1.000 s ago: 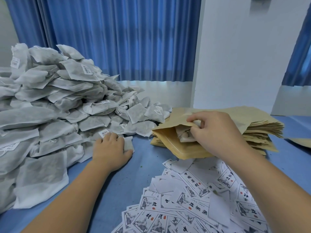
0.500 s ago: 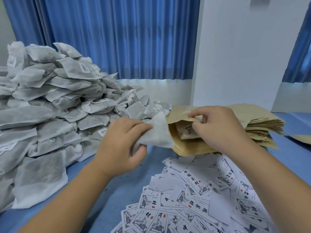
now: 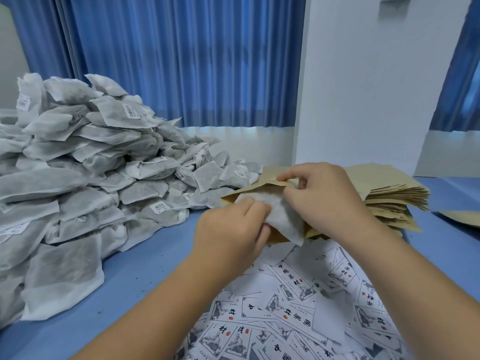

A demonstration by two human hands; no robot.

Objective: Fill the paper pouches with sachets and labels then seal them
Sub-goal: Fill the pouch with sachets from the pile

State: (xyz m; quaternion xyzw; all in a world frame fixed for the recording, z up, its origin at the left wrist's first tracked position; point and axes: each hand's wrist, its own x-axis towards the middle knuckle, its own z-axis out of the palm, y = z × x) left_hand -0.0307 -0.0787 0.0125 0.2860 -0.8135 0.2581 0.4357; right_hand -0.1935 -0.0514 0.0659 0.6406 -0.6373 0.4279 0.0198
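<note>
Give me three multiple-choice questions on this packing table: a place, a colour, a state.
1. Where is the sachet pile?
A. on the person's left
B. on the person's right
C. on the floor
2. What colour is the table?
A. green
B. blue
C. brown
3. What is the left hand doing?
A. resting flat on the table
B. holding a sachet in the open pouch mouth
C. hanging idle
Answers:
1 A: it fills the left side.
2 B: blue top shows between pile and labels.
3 B: the right hand holds the pouch open.
</note>
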